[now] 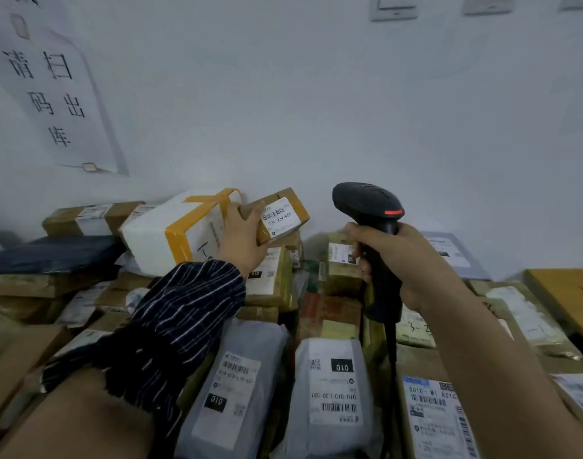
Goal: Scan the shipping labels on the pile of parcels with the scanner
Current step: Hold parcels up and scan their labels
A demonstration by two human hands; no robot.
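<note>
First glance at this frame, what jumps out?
The black scanner, raised at centre in the right hand, red strip showing. Left of it, the left hand lifts a small brown box, label facing the camera. Below, labelled parcels fill the foreground.

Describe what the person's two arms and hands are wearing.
The left arm wears a dark navy sleeve with thin white stripes, loose and bunched, ending at the wrist; a bare stretch of forearm shows below it. The left hand is bare. The right arm has no sleeve in view, and the right hand wears no glove, ring or watch.
</note>
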